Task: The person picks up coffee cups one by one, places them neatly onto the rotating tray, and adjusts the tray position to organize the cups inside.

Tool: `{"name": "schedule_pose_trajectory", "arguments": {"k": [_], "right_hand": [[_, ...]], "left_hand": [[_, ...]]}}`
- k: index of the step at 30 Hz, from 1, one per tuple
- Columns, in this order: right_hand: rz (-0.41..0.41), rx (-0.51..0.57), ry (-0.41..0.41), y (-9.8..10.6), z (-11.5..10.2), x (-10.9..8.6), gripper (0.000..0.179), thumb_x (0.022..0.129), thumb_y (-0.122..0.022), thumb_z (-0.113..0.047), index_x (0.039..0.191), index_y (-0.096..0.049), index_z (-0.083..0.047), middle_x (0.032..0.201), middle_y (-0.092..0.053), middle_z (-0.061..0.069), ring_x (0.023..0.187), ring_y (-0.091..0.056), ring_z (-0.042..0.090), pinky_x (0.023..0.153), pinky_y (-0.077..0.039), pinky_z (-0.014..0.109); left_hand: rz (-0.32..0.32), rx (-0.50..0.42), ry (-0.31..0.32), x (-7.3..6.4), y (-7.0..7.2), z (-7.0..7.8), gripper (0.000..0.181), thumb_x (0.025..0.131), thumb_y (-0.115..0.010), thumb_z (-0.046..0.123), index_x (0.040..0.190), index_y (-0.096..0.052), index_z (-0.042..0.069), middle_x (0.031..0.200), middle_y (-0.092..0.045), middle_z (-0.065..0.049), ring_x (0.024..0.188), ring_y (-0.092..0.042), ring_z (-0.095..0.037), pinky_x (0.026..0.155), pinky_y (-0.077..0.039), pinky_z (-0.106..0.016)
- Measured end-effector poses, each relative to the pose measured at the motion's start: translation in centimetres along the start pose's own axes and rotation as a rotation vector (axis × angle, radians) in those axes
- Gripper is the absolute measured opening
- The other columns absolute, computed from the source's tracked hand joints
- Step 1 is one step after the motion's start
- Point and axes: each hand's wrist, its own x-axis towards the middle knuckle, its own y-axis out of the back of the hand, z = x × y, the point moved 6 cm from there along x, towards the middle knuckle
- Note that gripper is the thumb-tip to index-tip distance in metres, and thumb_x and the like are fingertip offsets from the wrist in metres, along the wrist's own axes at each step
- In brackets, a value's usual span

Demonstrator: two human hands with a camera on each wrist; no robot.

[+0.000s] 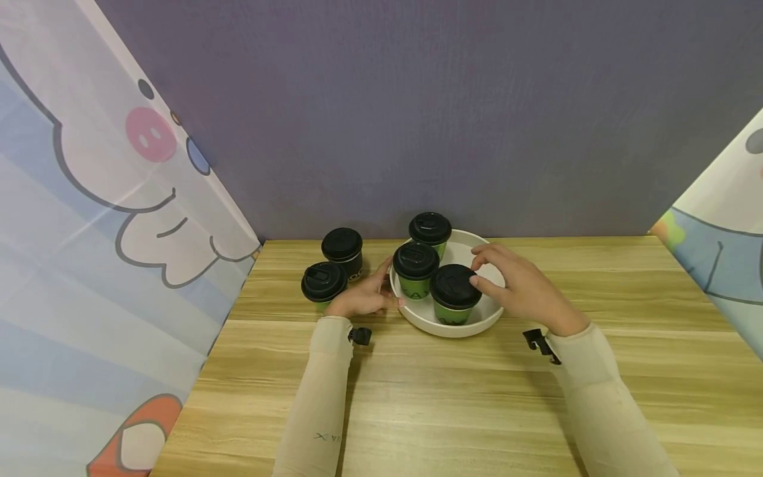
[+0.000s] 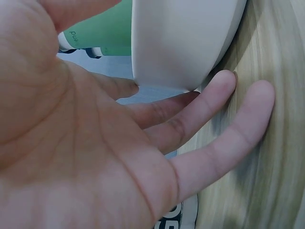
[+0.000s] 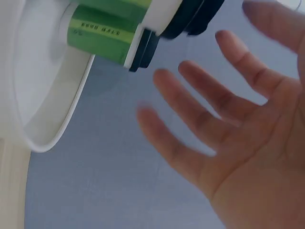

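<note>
Three green paper cups with black lids stand upright in a round white tray (image 1: 450, 331): a front cup (image 1: 452, 314), a left cup (image 1: 414, 287) and a back cup (image 1: 430, 228). My left hand (image 1: 362, 297) is at the tray's left side, its fingers extended along the outer wall in the left wrist view, at least one fingertip touching it. Over the tray's right side is my right hand (image 1: 524, 285), fingers loosely bent beside the front cup's lid. In the right wrist view its fingers (image 3: 176, 95) are spread, with nothing held.
Left of the tray, a black lidded cup (image 1: 354, 266) stands behind a green lidded cup (image 1: 324, 281), which my left hand partly hides. The wooden table (image 1: 417, 411) meets a grey-blue wall (image 1: 441, 119) behind the cups. Cartoon-printed cloth (image 1: 107, 265) hangs at the left.
</note>
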Motion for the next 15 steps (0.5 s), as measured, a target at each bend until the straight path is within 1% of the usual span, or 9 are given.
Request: {"name": "schedule_pose_trajectory", "arguments": {"k": [2,6,7,9,10,13,15], "right_hand": [[0.031,-0.021,-0.013,0.4,0.4,0.0,0.008,0.100,-0.066,-0.013,0.107,-0.063,-0.009,0.135,-0.061,0.014,0.125,-0.060,0.039,0.098,-0.048,0.057],[0.065,-0.044,-0.052,0.9,1.3,-0.2,0.008,0.102,-0.061,-0.009,0.109,-0.064,-0.006,0.131,-0.063,0.015,0.122,-0.060,0.039,0.096,-0.048,0.057],[0.070,-0.049,-0.060,1.0,1.5,-0.3,0.009,0.102,-0.061,-0.009,0.110,-0.064,-0.006,0.131,-0.063,0.016,0.120,-0.060,0.039,0.095,-0.048,0.056],[0.074,-0.052,-0.072,1.2,1.9,-0.4,0.010,0.102,-0.060,-0.009,0.110,-0.064,-0.006,0.130,-0.063,0.017,0.117,-0.060,0.038,0.094,-0.048,0.056],[0.074,-0.051,-0.079,1.3,2.1,-0.4,0.009,0.102,-0.060,-0.009,0.110,-0.064,-0.006,0.130,-0.063,0.017,0.116,-0.060,0.038,0.094,-0.047,0.056],[0.068,-0.045,-0.090,1.4,2.7,-0.5,0.010,0.102,-0.060,-0.010,0.109,-0.064,-0.006,0.130,-0.063,0.019,0.116,-0.060,0.039,0.094,-0.046,0.058],[0.057,-0.041,-0.108,1.3,3.1,-0.5,0.010,0.103,-0.059,-0.010,0.110,-0.064,-0.006,0.132,-0.062,0.019,0.117,-0.059,0.040,0.096,-0.046,0.059]], "left_hand": [[-0.001,0.001,0.013,-0.1,0.0,0.0,0.111,0.094,-0.075,0.026,0.165,0.011,0.028,0.147,-0.050,-0.015,0.112,-0.061,-0.024,0.073,-0.058,-0.039],[-0.006,0.004,0.030,-0.2,0.1,-0.1,0.107,0.097,-0.072,0.026,0.165,0.011,0.027,0.145,-0.052,-0.019,0.098,-0.064,-0.025,0.073,-0.058,-0.038],[-0.009,-0.003,0.035,-0.2,0.1,-0.1,0.106,0.098,-0.071,0.026,0.165,0.011,0.028,0.147,-0.051,-0.019,0.095,-0.064,-0.026,0.073,-0.057,-0.038],[-0.016,-0.016,0.040,-0.2,0.0,-0.1,0.102,0.100,-0.068,0.024,0.165,0.011,0.029,0.153,-0.046,-0.019,0.093,-0.065,-0.026,0.074,-0.057,-0.038],[-0.017,-0.021,0.043,-0.2,0.0,-0.1,0.101,0.100,-0.067,0.024,0.165,0.010,0.030,0.156,-0.042,-0.017,0.095,-0.065,-0.026,0.075,-0.057,-0.037],[-0.017,-0.039,0.046,-0.3,0.0,0.0,0.095,0.102,-0.063,0.022,0.165,0.008,0.033,0.165,-0.031,-0.013,0.106,-0.064,-0.026,0.077,-0.057,-0.038],[-0.010,-0.036,0.052,-0.3,0.0,0.0,0.092,0.104,-0.060,0.022,0.165,0.007,0.034,0.166,-0.030,-0.012,0.116,-0.062,-0.027,0.079,-0.058,-0.038]]}}
